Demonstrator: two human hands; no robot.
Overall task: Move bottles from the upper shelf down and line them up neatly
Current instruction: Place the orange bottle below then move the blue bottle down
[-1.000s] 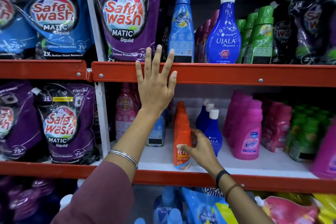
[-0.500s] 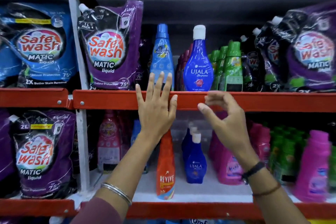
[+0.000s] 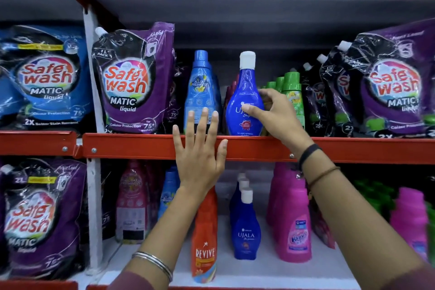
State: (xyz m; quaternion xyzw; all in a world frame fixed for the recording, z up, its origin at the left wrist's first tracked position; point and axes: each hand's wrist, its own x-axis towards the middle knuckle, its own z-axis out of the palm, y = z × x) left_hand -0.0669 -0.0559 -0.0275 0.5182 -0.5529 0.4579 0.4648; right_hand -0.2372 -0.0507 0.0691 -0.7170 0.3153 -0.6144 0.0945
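Observation:
A dark blue Ujala bottle [image 3: 244, 92] with a white cap stands on the upper shelf [image 3: 141, 146]. My right hand [image 3: 275, 115] wraps its right side, thumb across the label. My left hand [image 3: 200, 148] lies flat with spread fingers on the red shelf edge, in front of a light blue bottle [image 3: 200, 87]. On the lower shelf [image 3: 259, 268] stand a row of smaller Ujala bottles [image 3: 246, 231], an orange Revive bottle [image 3: 204, 242] and pink Vanish bottles [image 3: 294, 226].
Green bottles [image 3: 292, 92] stand right of the Ujala bottle, maroon ones behind it. Purple Safewash pouches [image 3: 129, 82] and blue ones [image 3: 44, 77] fill the left; more pouches [image 3: 390, 87] crowd the right. A white upright post [image 3: 94, 195] divides the bays.
My right hand left the orange bottle on the lower shelf, rose past the shelf edge and closed around the Ujala bottle above. The view tilted upward. My left hand stayed on the edge.

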